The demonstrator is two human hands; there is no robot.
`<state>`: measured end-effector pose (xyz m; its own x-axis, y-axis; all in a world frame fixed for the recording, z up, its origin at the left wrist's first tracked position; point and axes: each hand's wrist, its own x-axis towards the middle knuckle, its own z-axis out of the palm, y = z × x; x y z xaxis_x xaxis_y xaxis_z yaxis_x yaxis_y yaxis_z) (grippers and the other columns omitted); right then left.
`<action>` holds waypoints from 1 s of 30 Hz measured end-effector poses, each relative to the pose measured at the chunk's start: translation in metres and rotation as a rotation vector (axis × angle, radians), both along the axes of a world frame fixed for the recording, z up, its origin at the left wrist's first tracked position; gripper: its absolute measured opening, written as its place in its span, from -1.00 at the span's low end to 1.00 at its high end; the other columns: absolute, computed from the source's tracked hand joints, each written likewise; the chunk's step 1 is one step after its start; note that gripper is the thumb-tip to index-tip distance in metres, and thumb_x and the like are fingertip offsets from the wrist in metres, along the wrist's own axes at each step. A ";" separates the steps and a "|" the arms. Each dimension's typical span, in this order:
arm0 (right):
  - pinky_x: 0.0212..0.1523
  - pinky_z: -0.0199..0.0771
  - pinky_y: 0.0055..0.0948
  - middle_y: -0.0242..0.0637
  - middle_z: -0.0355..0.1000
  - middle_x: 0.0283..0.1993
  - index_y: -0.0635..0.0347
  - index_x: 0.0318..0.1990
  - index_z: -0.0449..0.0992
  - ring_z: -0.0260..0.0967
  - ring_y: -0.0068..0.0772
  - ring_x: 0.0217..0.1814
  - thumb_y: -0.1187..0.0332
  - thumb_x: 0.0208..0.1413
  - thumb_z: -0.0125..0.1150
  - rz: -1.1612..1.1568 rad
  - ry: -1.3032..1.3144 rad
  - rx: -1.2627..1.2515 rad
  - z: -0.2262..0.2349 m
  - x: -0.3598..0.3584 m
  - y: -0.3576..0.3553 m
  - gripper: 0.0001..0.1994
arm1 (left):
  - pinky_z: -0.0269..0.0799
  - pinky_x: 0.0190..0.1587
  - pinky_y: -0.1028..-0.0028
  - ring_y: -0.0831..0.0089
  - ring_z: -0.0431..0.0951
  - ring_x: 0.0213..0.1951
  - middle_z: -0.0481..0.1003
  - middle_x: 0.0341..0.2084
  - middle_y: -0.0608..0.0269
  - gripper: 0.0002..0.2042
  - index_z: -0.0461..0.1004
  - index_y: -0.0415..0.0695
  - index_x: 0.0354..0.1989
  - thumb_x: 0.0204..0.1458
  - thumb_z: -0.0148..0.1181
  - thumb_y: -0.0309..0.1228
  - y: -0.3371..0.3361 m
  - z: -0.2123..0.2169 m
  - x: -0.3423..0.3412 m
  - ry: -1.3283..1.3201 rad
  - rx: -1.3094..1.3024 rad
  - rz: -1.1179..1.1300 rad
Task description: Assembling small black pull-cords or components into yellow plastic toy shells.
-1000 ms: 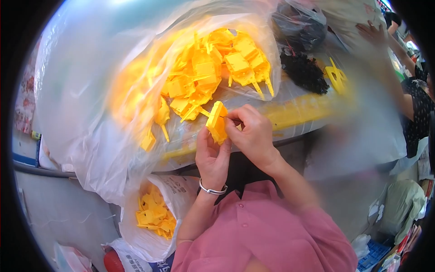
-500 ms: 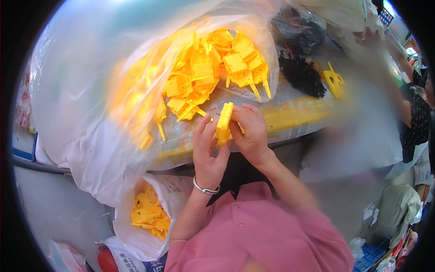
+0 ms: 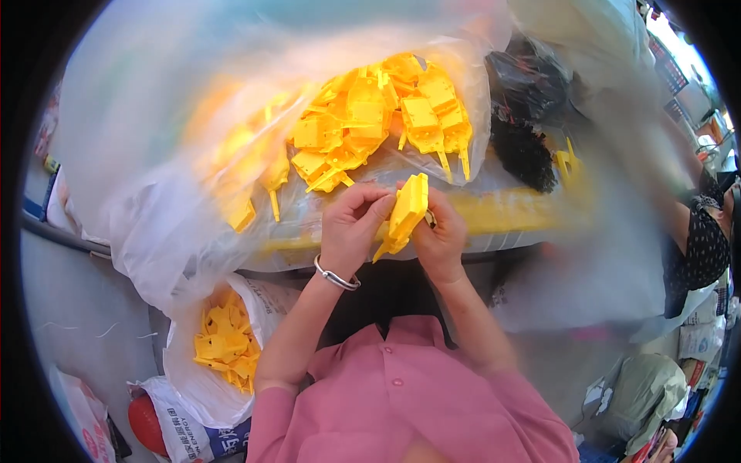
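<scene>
My right hand grips a yellow plastic part, a boxy moulded piece with a narrow arm pointing down. The piece is tilted, in front of the table edge. The thumb and fingers of my left hand are pinched together at the left side of the part; whatever lies between them is too small to make out. Beyond both hands is a heap of similar yellow plastic parts, partly under a clear plastic bag on the table.
Lower left, a white sack holds yellow pieces. A black bristly bundle and a black plastic bag lie right of the heap. Another person's arm is at the right. A red round object sits beside the sack.
The yellow part has moved slightly right and turned, with its arm now pointing down. My left fingers went from spread around it to a pinch at its side.
</scene>
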<state>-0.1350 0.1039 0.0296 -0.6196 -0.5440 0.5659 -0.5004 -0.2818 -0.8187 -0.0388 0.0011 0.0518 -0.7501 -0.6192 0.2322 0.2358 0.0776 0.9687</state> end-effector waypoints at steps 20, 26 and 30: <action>0.04 0.16 -0.24 -0.27 0.36 -0.13 0.13 -0.29 0.48 0.27 -0.20 -0.03 0.39 -0.19 0.26 -0.064 0.727 0.484 0.020 -0.015 0.008 -0.77 | 0.35 -0.39 0.64 0.58 0.49 -0.42 0.50 -0.46 0.27 -0.90 0.45 -0.20 -0.34 0.07 0.09 -0.44 -0.004 0.013 0.012 0.059 0.325 -0.020; -0.16 0.26 -0.33 -0.29 0.38 -0.23 0.18 -0.39 0.48 0.33 -0.26 -0.16 0.41 -0.16 0.24 -0.072 0.596 0.331 0.014 -0.001 -0.001 -0.86 | 0.38 -0.36 0.62 0.54 0.51 -0.41 0.51 -0.45 0.26 -0.87 0.45 -0.21 -0.35 0.08 0.07 -0.40 -0.008 0.023 0.013 -0.047 0.322 -0.143; -0.35 0.33 -0.47 -0.28 0.39 -0.40 0.25 -0.38 0.45 0.38 -0.33 -0.35 0.45 -0.06 0.18 0.232 0.073 0.238 0.008 0.002 -0.003 -0.91 | 0.40 -0.34 0.61 0.53 0.52 -0.38 0.50 -0.43 0.25 -0.86 0.45 -0.22 -0.30 0.07 0.09 -0.41 -0.011 0.028 0.017 0.011 0.455 -0.149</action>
<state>-0.1328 0.1013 0.0377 -0.4263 -0.7880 0.4443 -0.5052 -0.2000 -0.8395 -0.0219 -0.0096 0.0796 -0.8374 -0.5458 -0.0292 0.2226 -0.3893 0.8938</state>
